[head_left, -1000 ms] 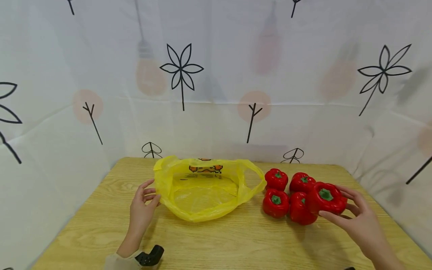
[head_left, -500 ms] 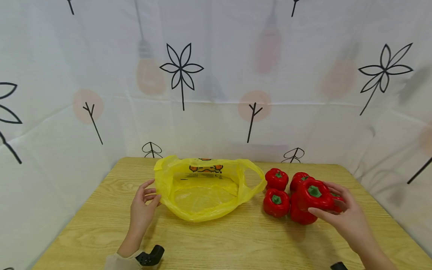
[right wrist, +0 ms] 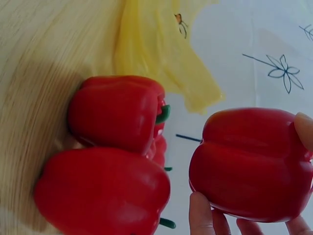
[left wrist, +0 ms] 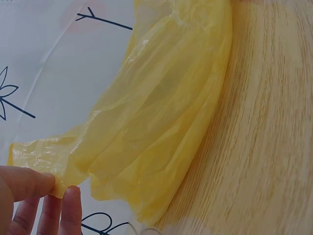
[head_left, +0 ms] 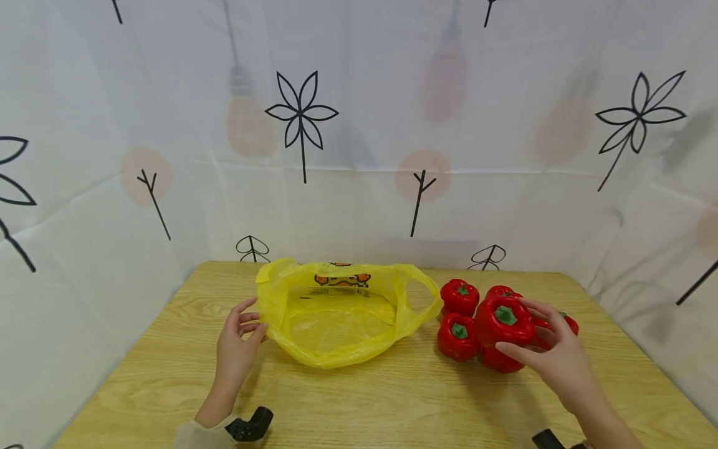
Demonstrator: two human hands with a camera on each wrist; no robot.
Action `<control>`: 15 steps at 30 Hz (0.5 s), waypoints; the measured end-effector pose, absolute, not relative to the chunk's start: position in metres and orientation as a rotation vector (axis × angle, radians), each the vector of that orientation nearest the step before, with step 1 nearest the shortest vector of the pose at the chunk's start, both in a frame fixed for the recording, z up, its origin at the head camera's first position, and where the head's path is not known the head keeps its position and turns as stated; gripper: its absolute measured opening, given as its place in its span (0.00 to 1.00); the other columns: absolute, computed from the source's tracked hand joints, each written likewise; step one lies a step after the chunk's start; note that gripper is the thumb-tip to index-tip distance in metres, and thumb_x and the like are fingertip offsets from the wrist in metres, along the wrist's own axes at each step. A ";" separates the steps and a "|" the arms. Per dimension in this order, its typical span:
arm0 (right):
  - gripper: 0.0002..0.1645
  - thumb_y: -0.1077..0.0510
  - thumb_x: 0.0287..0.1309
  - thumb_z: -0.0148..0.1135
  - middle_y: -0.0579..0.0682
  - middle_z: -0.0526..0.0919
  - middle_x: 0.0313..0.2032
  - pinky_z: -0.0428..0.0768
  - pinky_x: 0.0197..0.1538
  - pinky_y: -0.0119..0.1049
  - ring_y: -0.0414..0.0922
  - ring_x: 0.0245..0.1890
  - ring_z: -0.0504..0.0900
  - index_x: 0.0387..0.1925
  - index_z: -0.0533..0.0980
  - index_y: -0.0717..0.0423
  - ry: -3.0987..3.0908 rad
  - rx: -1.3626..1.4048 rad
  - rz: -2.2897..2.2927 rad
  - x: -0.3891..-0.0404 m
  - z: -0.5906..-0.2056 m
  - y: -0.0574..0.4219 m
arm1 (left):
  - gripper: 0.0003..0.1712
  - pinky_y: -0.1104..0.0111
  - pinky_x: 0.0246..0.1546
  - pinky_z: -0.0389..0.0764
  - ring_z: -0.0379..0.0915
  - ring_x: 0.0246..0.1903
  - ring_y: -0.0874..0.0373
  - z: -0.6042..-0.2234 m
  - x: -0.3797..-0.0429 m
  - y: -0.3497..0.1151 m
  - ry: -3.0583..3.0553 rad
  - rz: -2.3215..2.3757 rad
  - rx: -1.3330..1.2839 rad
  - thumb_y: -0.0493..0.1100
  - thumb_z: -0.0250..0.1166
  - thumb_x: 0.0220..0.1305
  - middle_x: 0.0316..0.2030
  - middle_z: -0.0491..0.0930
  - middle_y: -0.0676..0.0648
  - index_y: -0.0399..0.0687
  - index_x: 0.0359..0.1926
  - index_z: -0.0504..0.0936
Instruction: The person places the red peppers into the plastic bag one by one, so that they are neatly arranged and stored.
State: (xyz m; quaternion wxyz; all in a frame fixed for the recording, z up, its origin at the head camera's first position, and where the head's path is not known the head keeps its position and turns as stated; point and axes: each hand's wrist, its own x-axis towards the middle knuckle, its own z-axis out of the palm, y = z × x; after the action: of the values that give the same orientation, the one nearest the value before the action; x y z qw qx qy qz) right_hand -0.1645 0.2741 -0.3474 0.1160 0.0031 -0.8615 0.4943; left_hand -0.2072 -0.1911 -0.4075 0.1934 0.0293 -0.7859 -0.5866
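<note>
A yellow plastic bag (head_left: 328, 360) stands with its mouth spread wide, facing me, on the table. My left hand (head_left: 238, 343) pinches the bag's left edge; in the left wrist view the thumb (left wrist: 29, 182) presses the film against a finger. My right hand (head_left: 563, 365) grips a red bell pepper (head_left: 499, 327) by its side, its green stem turned up. That pepper is held above other red bell peppers and partly hides them. Two of these, a back one (head_left: 461, 298) and a front one (head_left: 458, 338), sit beside the bag's right handle loop.
Another red pepper (head_left: 571, 323) shows behind the right hand's fingers. The wooden table (head_left: 359, 411) ends at a white patterned cloth (head_left: 359, 212) hung behind it. Black devices (head_left: 249, 425) are strapped at both wrists.
My right hand has carried the pepper leftward over the other peppers, uncovering part of one at the right. The left hand and the bag have stayed in place.
</note>
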 end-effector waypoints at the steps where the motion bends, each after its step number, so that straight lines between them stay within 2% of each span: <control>1: 0.46 0.55 0.51 0.70 0.57 0.61 0.59 0.80 0.35 0.29 0.23 0.38 0.70 0.67 0.55 0.52 -2.527 0.010 1.444 -0.165 -0.347 0.273 | 0.30 0.66 0.36 0.82 0.72 0.40 0.54 -0.408 -0.207 -0.191 -2.204 -1.641 0.079 0.29 0.60 0.61 0.44 0.71 0.42 0.50 0.62 0.67; 8: 0.47 0.54 0.50 0.70 0.58 0.59 0.61 0.80 0.36 0.30 0.25 0.40 0.70 0.67 0.54 0.53 -2.540 0.018 1.483 -0.167 -0.345 0.263 | 0.30 0.73 0.33 0.81 0.72 0.40 0.52 -0.408 -0.208 -0.191 -2.208 -1.618 0.067 0.29 0.60 0.60 0.44 0.71 0.42 0.50 0.62 0.67; 11: 0.48 0.52 0.50 0.70 0.59 0.57 0.63 0.81 0.37 0.32 0.39 0.49 0.71 0.68 0.54 0.52 -2.540 0.011 1.512 -0.169 -0.343 0.259 | 0.30 0.73 0.33 0.81 0.72 0.40 0.51 -0.408 -0.208 -0.191 -2.209 -1.621 0.070 0.29 0.60 0.61 0.44 0.71 0.42 0.50 0.62 0.67; 15: 0.50 0.50 0.48 0.71 0.61 0.57 0.64 0.82 0.39 0.37 0.61 0.56 0.65 0.68 0.54 0.51 -2.547 0.003 1.521 -0.171 -0.341 0.252 | 0.30 0.72 0.34 0.81 0.72 0.40 0.52 -0.408 -0.208 -0.191 -2.206 -1.635 0.074 0.29 0.60 0.61 0.44 0.71 0.42 0.51 0.62 0.67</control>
State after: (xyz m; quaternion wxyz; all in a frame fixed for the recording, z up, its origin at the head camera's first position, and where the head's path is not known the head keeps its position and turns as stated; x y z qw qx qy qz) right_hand -0.1708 0.2523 -0.3413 0.0873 0.0010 -0.8552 0.5109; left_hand -0.2080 -0.1914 -0.4083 0.1962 0.0266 -0.7875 -0.5836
